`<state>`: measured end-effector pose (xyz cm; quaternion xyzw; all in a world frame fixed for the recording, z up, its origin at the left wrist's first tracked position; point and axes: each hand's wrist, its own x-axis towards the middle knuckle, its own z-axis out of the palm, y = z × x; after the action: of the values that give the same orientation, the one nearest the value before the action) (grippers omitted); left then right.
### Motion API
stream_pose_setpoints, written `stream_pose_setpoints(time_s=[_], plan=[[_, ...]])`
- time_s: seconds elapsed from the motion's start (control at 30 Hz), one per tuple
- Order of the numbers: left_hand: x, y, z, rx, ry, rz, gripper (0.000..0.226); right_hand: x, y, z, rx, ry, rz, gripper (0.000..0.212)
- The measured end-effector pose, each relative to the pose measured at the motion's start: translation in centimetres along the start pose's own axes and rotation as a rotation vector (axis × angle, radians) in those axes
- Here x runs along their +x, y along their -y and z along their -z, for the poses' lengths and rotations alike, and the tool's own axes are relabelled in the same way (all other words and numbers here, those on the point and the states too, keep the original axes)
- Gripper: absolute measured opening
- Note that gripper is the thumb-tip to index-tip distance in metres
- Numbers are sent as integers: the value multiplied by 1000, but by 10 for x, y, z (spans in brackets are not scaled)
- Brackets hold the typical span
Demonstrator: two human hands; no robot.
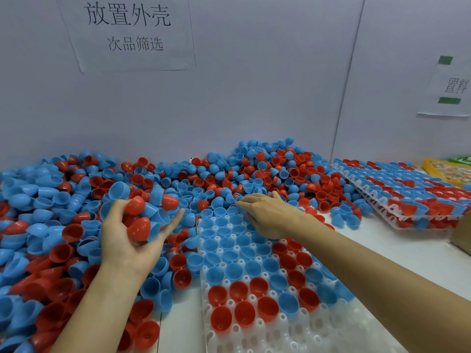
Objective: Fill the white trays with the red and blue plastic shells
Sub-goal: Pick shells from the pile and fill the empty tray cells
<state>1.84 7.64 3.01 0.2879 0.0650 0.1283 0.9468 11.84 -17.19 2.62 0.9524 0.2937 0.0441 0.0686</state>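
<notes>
White tabletop backs onto a pale wall and it's pretty much buried in loose red and blue shells on the left and back. Left hand cups a bunch of shells, fingers curled round them. Right hand reaches flat over the white tray's far edge, fingertips touching a blue shell there. Tray's near rows are empty. Filled trays sit stacked at the right, with bare table between.

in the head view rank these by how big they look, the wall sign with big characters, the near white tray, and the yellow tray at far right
1. Wall sign
2. Near white tray, close to it; nearness inflates it, so unsure
3. Yellow tray, far and cut off
</notes>
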Motion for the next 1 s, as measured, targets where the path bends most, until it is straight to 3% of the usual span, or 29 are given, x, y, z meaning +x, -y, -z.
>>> stream_pose_setpoints(time_s=[0.27, 0.37, 0.67, 0.83, 1.0], plan=[[-1, 0, 1, -3, 11, 9, 19, 1, 0, -1, -19, 14, 8, 48], [-1, 0, 0, -7, -9, 7, 22, -2, -4, 4, 60, -50, -10, 47], [-1, -1, -2, 4, -24, -8, 21, -49, -84, 26, 339, -243, -294, 29], [-1, 0, -1, -1, -19, -1, 23, -70, -97, 13, 344, -137, -268, 23], [-1, 1, -1, 1, -8, -9, 32, -72, -76, 0, 417, -167, -173, 27]])
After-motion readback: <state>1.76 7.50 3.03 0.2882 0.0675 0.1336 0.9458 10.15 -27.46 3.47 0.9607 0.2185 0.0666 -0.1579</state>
